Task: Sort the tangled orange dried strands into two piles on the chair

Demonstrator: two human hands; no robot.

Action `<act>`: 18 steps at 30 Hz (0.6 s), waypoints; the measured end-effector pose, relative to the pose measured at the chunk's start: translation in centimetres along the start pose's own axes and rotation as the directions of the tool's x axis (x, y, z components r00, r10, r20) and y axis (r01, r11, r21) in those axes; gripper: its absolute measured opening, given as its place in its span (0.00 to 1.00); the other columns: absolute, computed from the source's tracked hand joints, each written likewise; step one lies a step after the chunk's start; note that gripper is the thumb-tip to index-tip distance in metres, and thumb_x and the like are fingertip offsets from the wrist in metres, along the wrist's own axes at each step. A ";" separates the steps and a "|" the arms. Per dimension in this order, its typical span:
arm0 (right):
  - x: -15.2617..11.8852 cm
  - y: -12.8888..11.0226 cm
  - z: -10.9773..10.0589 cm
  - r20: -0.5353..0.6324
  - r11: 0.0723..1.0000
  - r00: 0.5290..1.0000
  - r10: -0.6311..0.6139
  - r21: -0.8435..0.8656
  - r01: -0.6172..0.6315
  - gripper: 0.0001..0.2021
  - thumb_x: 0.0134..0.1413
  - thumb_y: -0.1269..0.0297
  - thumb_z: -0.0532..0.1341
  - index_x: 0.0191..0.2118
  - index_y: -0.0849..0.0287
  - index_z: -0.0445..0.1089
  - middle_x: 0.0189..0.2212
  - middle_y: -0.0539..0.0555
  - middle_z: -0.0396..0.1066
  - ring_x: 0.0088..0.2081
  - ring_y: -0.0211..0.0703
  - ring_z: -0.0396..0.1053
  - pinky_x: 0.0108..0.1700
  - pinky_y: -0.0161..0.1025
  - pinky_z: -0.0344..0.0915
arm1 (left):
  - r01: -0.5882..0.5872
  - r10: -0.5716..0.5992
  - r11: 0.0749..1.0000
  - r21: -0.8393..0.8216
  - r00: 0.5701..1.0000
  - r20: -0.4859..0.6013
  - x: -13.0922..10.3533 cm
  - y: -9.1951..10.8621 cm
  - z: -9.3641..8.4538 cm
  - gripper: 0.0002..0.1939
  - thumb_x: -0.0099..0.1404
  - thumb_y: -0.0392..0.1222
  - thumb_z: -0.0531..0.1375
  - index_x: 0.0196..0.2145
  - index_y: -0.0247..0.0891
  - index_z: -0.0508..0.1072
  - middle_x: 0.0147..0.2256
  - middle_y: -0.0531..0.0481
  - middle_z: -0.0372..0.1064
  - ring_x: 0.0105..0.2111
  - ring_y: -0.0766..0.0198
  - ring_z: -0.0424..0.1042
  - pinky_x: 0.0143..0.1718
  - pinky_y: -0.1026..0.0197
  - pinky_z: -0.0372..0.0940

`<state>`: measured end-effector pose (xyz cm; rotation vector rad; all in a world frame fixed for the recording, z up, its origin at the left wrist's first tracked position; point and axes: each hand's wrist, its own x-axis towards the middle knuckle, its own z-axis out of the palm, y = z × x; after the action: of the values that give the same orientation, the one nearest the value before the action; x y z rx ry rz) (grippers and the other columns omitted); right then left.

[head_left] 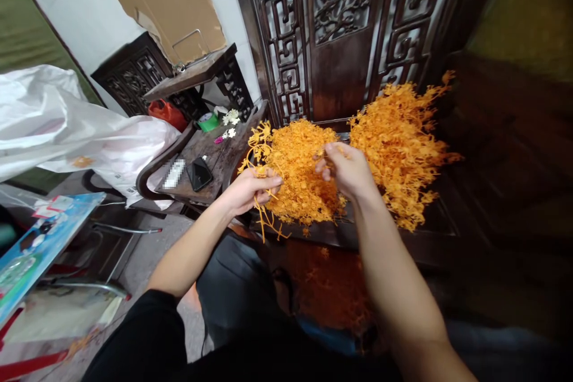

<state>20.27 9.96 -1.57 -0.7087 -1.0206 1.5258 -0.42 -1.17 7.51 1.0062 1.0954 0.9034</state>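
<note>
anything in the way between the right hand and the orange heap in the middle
Nothing visible stands between the right hand and the orange heap. The left hand, holding orange strands, is over at the heap's left side, out of that path.

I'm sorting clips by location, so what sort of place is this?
Possibly a home living room doubling as a workspace: there's carved dark-wood furniture, a flat black phone, and heaped orange, frilly, artificial-looking sprigs.
</note>
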 end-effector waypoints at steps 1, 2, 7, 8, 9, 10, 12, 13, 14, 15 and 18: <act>-0.4 0.2 0.7 0.028 1.000 0.999 0.019 0.018 -0.020 0.25 0.45 0.41 0.73 0.35 0.58 0.70 0.29 0.53 0.74 0.23 0.38 0.73 0.18 0.31 0.64 | -0.002 0.002 1.000 0.006 1.000 -0.018 0.2 0.0 0.0 0.18 0.56 0.45 0.74 0.27 0.33 0.69 0.22 0.56 0.65 0.14 0.80 0.54 0.15 0.71 0.43; -0.7 0.4 1.4 0.039 0.998 0.998 0.039 0.037 -0.040 0.25 0.46 0.43 0.74 0.37 0.59 0.71 0.30 0.53 0.74 0.25 0.39 0.75 0.20 0.33 0.69 | -0.001 0.001 1.000 0.015 1.000 -0.028 0.3 0.0 0.0 0.19 0.56 0.46 0.74 0.28 0.33 0.69 0.22 0.56 0.65 0.14 0.80 0.54 0.15 0.71 0.43; -0.4 1.1 2.4 0.020 0.977 0.986 0.164 0.134 -0.165 0.15 0.54 0.55 0.70 0.41 0.59 0.71 0.33 0.52 0.72 0.31 0.42 0.79 0.30 0.38 0.78 | -0.005 0.007 0.998 0.061 0.999 -0.037 0.5 -0.2 0.1 0.20 0.56 0.48 0.74 0.28 0.34 0.69 0.23 0.56 0.66 0.14 0.79 0.55 0.15 0.70 0.43; -0.1 1.3 2.2 0.033 0.972 0.984 0.177 0.149 -0.180 0.15 0.55 0.55 0.68 0.42 0.58 0.71 0.33 0.52 0.71 0.32 0.42 0.79 0.31 0.39 0.78 | -0.003 0.005 0.998 0.065 0.999 -0.043 0.6 -0.2 0.1 0.20 0.55 0.48 0.74 0.28 0.34 0.69 0.23 0.56 0.67 0.14 0.79 0.55 0.14 0.70 0.43; 0.2 1.5 2.0 0.052 0.970 0.982 0.179 0.158 -0.185 0.15 0.56 0.53 0.67 0.43 0.58 0.70 0.33 0.51 0.71 0.33 0.42 0.79 0.32 0.39 0.79 | 0.001 0.003 0.998 0.065 0.999 -0.051 0.6 -0.3 0.1 0.20 0.55 0.48 0.74 0.29 0.34 0.69 0.23 0.56 0.67 0.14 0.79 0.55 0.14 0.70 0.43; 0.5 1.7 1.7 0.072 0.971 0.983 0.171 0.158 -0.180 0.16 0.57 0.51 0.66 0.43 0.57 0.70 0.33 0.51 0.70 0.35 0.42 0.78 0.33 0.40 0.79 | 0.006 -0.002 0.998 0.063 0.998 -0.060 0.6 -0.4 0.0 0.20 0.55 0.48 0.74 0.29 0.34 0.69 0.23 0.56 0.67 0.14 0.79 0.56 0.14 0.69 0.43; 1.0 2.0 1.4 0.110 0.979 0.985 0.136 0.140 -0.150 0.20 0.59 0.42 0.61 0.41 0.55 0.69 0.32 0.52 0.69 0.36 0.44 0.77 0.32 0.41 0.77 | 0.018 -0.014 0.998 0.054 0.997 -0.076 0.7 -0.6 -0.1 0.20 0.55 0.48 0.75 0.29 0.34 0.70 0.23 0.55 0.67 0.14 0.79 0.56 0.15 0.70 0.44; 1.2 2.1 1.4 0.131 0.983 0.984 0.118 0.128 -0.134 0.23 0.60 0.38 0.58 0.37 0.55 0.67 0.31 0.53 0.69 0.35 0.44 0.75 0.30 0.40 0.75 | 0.027 -0.024 0.998 0.048 0.997 -0.076 0.7 -0.6 -0.1 0.20 0.54 0.47 0.75 0.28 0.34 0.70 0.23 0.55 0.67 0.14 0.79 0.56 0.15 0.70 0.44; 1.3 2.2 1.4 0.149 0.985 0.983 0.106 0.122 -0.125 0.25 0.61 0.34 0.55 0.34 0.55 0.65 0.31 0.54 0.69 0.33 0.44 0.73 0.27 0.39 0.72 | 0.038 -0.035 0.998 0.042 0.997 -0.072 0.7 -0.7 -0.1 0.19 0.54 0.47 0.75 0.28 0.33 0.70 0.23 0.55 0.67 0.14 0.79 0.56 0.16 0.70 0.45; 1.3 2.1 1.6 0.160 0.984 0.982 0.103 0.126 -0.124 0.27 0.60 0.32 0.53 0.31 0.55 0.62 0.30 0.55 0.69 0.30 0.42 0.71 0.23 0.38 0.67 | 0.049 -0.047 0.998 0.038 0.997 -0.066 0.7 -0.8 -0.1 0.19 0.54 0.47 0.75 0.28 0.33 0.70 0.23 0.55 0.67 0.15 0.79 0.56 0.16 0.70 0.45; 0.4 1.4 2.9 0.150 0.978 0.983 0.105 0.164 -0.129 0.28 0.59 0.33 0.58 0.28 0.55 0.59 0.28 0.52 0.67 0.21 0.34 0.58 0.17 0.33 0.51 | 0.086 -0.085 0.996 0.028 0.995 -0.048 0.7 -0.9 -0.1 0.19 0.55 0.46 0.75 0.28 0.33 0.71 0.24 0.54 0.67 0.15 0.79 0.57 0.16 0.70 0.46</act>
<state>17.05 9.70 -1.49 -0.5529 -0.9496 1.7644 -0.29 -0.74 6.43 0.9597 1.1863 0.8469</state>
